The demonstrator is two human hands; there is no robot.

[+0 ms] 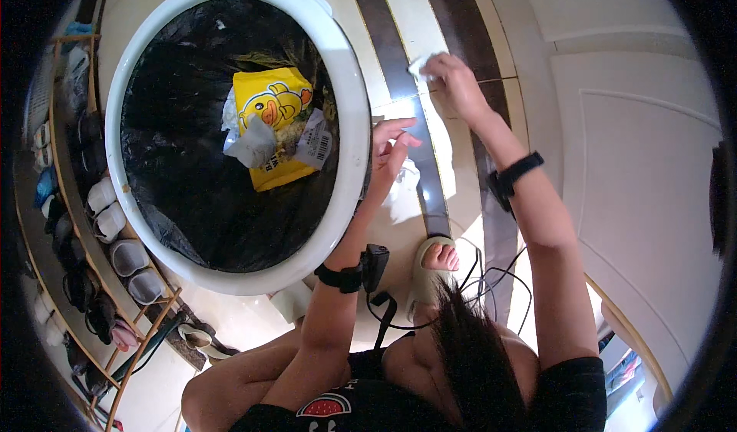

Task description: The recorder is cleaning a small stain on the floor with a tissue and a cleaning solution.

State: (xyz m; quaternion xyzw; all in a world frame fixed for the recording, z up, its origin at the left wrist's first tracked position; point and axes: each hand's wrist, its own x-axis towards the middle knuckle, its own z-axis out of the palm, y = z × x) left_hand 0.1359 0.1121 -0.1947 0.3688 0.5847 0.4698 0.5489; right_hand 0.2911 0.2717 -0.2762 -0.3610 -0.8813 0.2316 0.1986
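My right hand (455, 81) pinches a crumpled white tissue or cloth (422, 67) above the tiled floor. Beside the bin's right side is my left hand (392, 147), its fingers apart; nothing shows in its grip. A white trash bin (351, 98) with a black liner bag (178, 144) stands at the left. Inside the bin lie a yellow wrapper with a printed duck (273, 95), a crumpled white tissue (253, 144) and a white label with a barcode (315, 138). A bright white patch, perhaps tissue or reflected light, lies below my left hand.
A shoe rack (75, 225) with several pairs of shoes runs along the left. White panelled doors (639, 121) stand at the right. Dark cables (489, 282) trail by my slippered foot (437, 259). Dark tile stripes (397, 46) cross the pale floor.
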